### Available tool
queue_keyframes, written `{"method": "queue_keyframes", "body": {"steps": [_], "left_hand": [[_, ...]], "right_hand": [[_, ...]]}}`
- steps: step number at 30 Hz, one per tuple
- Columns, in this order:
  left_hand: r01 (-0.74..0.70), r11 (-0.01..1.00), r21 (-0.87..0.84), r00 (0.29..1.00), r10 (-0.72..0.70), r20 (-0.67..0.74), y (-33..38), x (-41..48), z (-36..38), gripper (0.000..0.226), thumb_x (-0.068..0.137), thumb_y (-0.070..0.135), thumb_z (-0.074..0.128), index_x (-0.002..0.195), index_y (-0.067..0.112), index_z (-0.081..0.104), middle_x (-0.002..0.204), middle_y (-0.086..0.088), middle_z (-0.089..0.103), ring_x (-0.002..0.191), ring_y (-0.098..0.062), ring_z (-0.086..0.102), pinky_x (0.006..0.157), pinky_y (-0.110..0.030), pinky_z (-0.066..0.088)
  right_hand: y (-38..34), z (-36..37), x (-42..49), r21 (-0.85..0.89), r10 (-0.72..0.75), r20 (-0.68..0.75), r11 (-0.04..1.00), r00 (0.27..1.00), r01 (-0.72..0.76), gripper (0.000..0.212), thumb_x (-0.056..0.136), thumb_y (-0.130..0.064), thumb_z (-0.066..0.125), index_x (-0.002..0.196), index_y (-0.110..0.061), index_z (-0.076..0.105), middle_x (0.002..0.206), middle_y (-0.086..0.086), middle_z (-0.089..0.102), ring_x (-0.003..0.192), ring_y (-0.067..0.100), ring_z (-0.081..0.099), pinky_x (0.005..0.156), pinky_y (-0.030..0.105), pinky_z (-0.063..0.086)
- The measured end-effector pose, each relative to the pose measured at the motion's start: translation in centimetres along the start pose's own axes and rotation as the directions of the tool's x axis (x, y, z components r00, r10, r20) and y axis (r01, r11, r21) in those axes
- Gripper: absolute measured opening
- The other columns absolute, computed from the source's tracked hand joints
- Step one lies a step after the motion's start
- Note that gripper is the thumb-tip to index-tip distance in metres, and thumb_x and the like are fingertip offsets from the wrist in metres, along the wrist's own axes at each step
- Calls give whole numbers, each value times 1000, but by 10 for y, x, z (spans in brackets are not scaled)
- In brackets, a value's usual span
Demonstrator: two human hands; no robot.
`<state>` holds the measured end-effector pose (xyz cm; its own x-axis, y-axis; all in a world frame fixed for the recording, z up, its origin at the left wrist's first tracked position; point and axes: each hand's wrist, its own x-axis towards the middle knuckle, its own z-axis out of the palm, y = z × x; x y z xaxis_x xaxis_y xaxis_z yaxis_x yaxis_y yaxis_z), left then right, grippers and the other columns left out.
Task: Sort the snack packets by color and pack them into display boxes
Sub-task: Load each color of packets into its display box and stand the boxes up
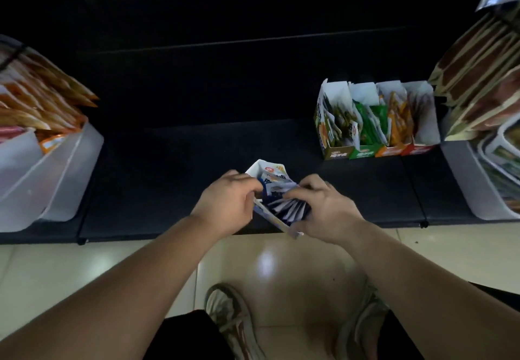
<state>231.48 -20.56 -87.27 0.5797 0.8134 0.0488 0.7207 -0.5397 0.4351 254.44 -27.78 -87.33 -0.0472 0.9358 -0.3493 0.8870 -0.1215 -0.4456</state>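
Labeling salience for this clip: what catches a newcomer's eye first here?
First, both hands at centre, left hand and right hand, gripping a blue-and-white box of blue packets at the front edge of the dark shelf. Next, the row of four boxes on the right of the shelf, holding olive, green, orange and red packets.

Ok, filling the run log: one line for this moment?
both hands: left hand, right hand | blue packets | blue display box | shelf edge
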Motion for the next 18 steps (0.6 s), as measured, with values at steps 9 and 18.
{"method": "queue_keyframes", "body": {"steps": [9, 18], "left_hand": [[-37, 997, 68, 998, 33, 55, -14, -6, 5, 15, 92, 19, 71, 101, 28, 78, 86, 11, 73, 87, -14, 58, 63, -33, 52], [261, 963, 64, 942, -269, 201, -5, -20, 19, 19, 96, 15, 54, 92, 21, 72, 88, 2, 69, 80, -26, 66, 69, -42, 58]], "right_hand": [[11, 12, 18, 95, -39, -280, 993, 959, 68, 48, 82, -16, 80, 125, -34, 69, 125, -4, 43, 119, 21, 47, 83, 42, 56], [12, 12, 28, 171, -50, -295, 980, 954, 105, 49, 75, -13, 84, 117, -36, 74, 124, -9, 44, 121, 15, 46, 91, 43, 56]]}}
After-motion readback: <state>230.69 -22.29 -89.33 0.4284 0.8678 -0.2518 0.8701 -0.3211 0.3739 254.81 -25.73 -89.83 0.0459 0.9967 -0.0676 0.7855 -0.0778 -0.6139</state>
